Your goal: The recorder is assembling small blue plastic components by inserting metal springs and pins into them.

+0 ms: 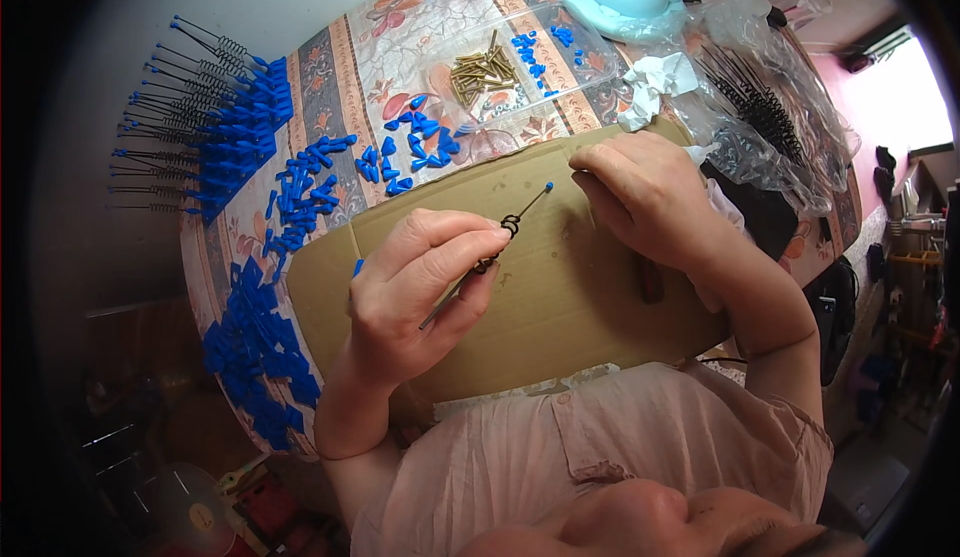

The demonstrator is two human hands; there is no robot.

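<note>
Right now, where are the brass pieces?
In the head view, the brass pieces are at top centre, in the clear tray, left of the small blue caps and beyond the cardboard.

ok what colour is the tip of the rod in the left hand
The tip is blue, seen best in the head view.

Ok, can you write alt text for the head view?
A left hand holds a coiled wire rod with a blue tip over a cardboard sheet; the right hand is nearby, apart from it. On the floral tablecloth beyond lie blue cones and a clear tray of brass-coloured pins.
</note>
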